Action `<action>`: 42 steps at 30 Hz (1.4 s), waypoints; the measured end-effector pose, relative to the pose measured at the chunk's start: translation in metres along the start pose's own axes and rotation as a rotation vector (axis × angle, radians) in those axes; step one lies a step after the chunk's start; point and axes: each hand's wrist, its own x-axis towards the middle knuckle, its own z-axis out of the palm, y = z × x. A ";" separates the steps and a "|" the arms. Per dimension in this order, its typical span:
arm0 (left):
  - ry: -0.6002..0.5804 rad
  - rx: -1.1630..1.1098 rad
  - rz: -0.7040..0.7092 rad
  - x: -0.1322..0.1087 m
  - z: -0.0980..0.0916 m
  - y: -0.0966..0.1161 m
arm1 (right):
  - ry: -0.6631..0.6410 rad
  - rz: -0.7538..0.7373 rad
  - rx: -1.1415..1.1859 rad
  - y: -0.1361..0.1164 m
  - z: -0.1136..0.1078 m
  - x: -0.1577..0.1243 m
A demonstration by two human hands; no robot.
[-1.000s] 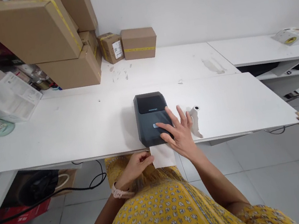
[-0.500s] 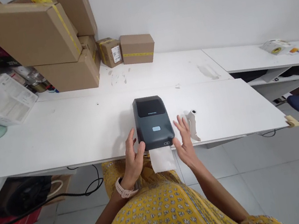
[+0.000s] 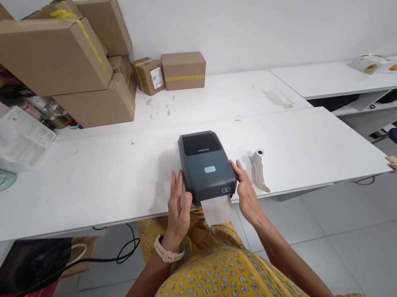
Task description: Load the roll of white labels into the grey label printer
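A white paper strip hangs over the table edge. The left hand and right hand, fingers straight, press flat against either side of the dark label printer at the near edge. Cardboard boxes are stacked beyond.

Your right hand: off top button of printer, now flat against its right side. Your left hand: let go of paper strip below table edge, came up, now flat against printer's left side. Half second back, both hands open and clear of casing; gap now closed. Strip hangs free.
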 end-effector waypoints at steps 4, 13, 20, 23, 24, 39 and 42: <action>0.069 -0.100 0.084 0.034 -0.011 0.014 | 0.058 -0.181 -0.077 -0.021 -0.011 0.039; 0.213 0.007 -0.204 0.087 -0.007 -0.022 | 0.223 -0.378 -0.151 -0.050 -0.007 0.195; -0.019 0.363 -0.294 0.096 -0.005 -0.020 | 0.172 -0.305 -0.250 -0.063 -0.010 0.242; -0.061 0.480 -0.315 0.099 -0.005 -0.008 | 0.291 -0.472 -0.331 -0.066 -0.011 0.206; -0.068 0.514 -0.319 0.099 -0.005 -0.005 | 0.257 -0.517 -0.349 -0.064 -0.010 0.192; -0.198 0.846 -0.218 0.098 -0.002 0.003 | -1.026 -0.246 -0.617 -0.024 0.032 0.194; -0.201 0.835 -0.238 0.097 -0.003 0.004 | -1.064 -0.284 -0.340 -0.027 0.006 0.198</action>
